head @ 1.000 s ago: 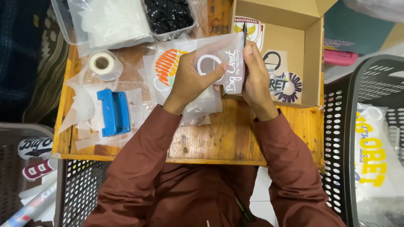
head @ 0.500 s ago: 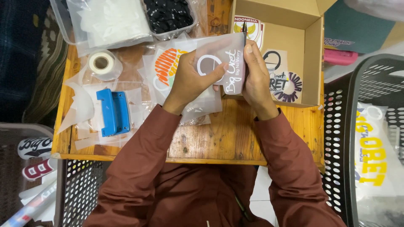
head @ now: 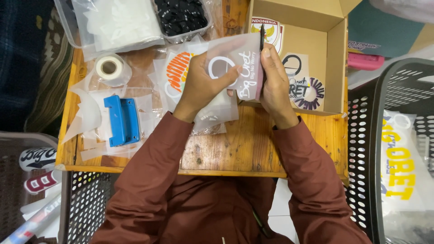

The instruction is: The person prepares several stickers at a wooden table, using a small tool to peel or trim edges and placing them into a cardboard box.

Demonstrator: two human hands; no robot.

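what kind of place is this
Probably a small home workshop for packing stickers or heat-transfer decals. Both hands, left hand and right hand, hold a translucent decal sheet over a wooden table, beside a cardboard box of stickers.

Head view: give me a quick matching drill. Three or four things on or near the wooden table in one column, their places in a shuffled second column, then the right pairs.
Things
1. tape roll
2. blue hole punch
3. translucent sticker sheet
4. cardboard box

Places
A. held between left hand and right hand
B. table's far right, open
C. table's far left, beside the plastic tub
D. near left, on clear film

Pairs: 1-C, 2-D, 3-A, 4-B
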